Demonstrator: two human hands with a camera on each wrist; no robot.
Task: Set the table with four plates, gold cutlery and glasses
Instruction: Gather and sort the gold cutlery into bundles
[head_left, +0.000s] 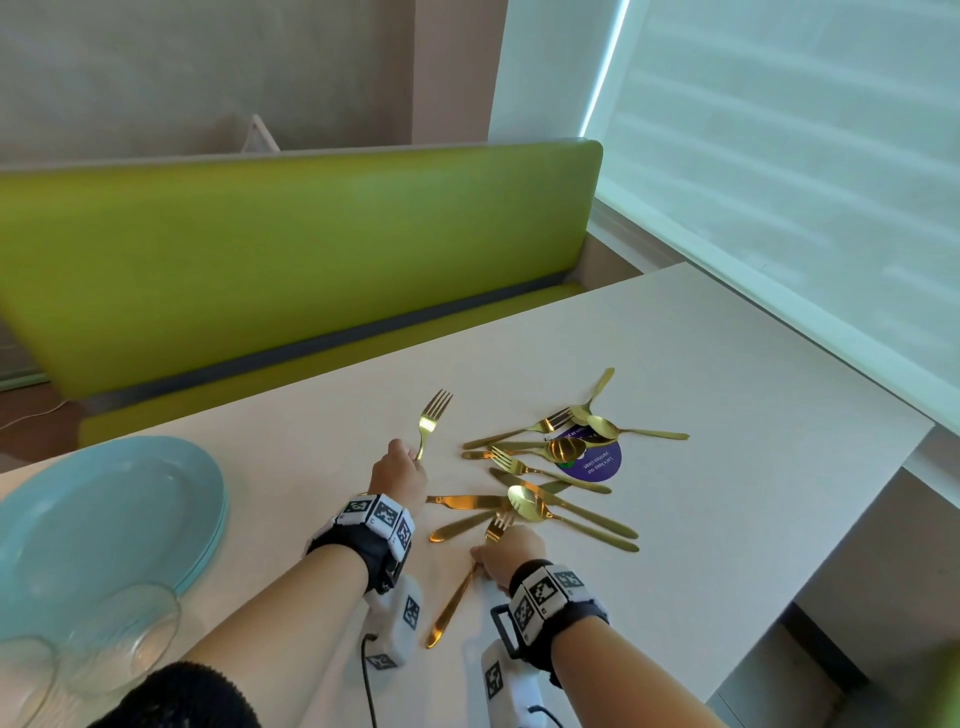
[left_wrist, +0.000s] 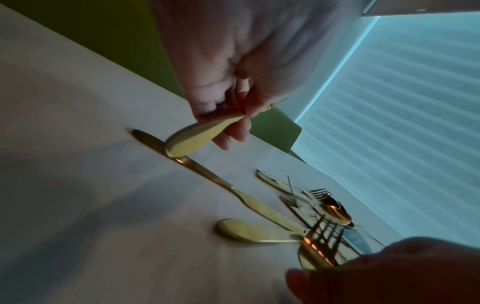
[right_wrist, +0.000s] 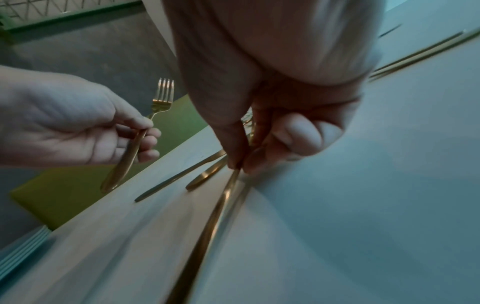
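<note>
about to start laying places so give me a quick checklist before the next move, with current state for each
1. Left hand grips a fork by the handle, lifted: ok.
2. Right hand pinches a second fork, its handle end on the table: ok.
3. Plates laid out: not ok, stacked at the left.
4. Glasses placed: not ok, grouped by the stack.
5. Loose cutlery sorted: not ok, crossed in a heap.
6. Four full sets present: cannot tell.
</note>
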